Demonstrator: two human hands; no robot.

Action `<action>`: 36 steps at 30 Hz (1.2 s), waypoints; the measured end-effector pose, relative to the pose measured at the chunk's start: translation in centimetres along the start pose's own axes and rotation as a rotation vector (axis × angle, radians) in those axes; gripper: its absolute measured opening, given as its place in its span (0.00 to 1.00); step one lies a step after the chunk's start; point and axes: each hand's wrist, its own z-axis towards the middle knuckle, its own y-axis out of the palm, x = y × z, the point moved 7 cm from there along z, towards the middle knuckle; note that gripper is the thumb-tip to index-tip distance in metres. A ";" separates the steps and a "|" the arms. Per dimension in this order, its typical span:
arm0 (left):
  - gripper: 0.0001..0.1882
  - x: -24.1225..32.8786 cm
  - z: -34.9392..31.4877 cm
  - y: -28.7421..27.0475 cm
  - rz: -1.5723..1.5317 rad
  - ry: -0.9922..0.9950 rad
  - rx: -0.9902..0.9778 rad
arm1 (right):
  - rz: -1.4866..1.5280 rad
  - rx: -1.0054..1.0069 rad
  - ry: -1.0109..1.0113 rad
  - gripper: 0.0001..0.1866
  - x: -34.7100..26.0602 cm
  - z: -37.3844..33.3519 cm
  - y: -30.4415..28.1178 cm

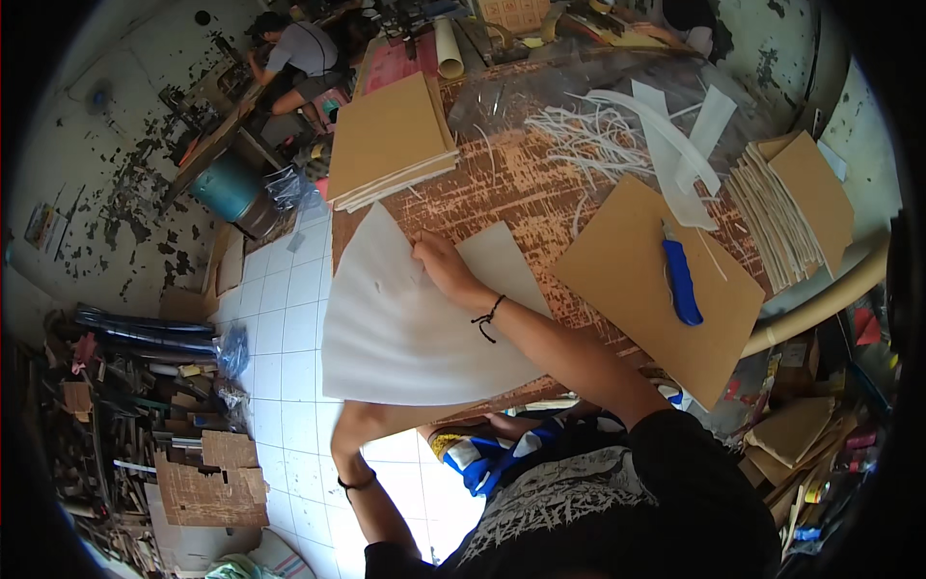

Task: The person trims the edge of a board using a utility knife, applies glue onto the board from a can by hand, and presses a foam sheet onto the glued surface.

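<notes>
A white, flexible sheet that looks like thin foam [386, 328] lies bowed over the near left edge of the table. My right hand [449, 270] is closed with its fingers curled at the sheet's upper edge, seemingly pinching it. At the near left corner, my left hand [362, 423] reaches under the sheet, its fingers hidden. A strip of brown board [410, 415] shows below the sheet beside that hand. Another white piece [506, 256] lies beyond my right wrist. To the right, a blue-handled utility knife [681, 285] rests on a brown board [627, 261].
Stacked brown boards [391, 130] sit at the table's far left, with another stack [781, 207] at the right. White offcut strips [588, 135] lie tangled toward the back. Scrap wood [207, 473] fills the lower left floor. A person [299, 58] sits working at the far left.
</notes>
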 end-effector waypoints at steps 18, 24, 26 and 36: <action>0.33 -1.2 3.5 0.7 1.083 -0.081 0.330 | -1.109 -0.294 -0.540 0.11 -1.6 -4.0 5.9; 0.21 -1.4 2.4 0.2 0.910 -0.066 0.496 | -1.103 -0.302 -0.534 0.12 -1.7 -3.9 5.9; 0.22 -1.3 2.3 0.1 0.910 -0.047 0.505 | -1.113 -0.307 -0.541 0.12 -1.7 -4.1 6.0; 0.40 -2.1 1.3 1.4 1.025 -0.125 0.341 | -1.423 -0.257 -0.606 0.15 -1.7 -4.9 6.7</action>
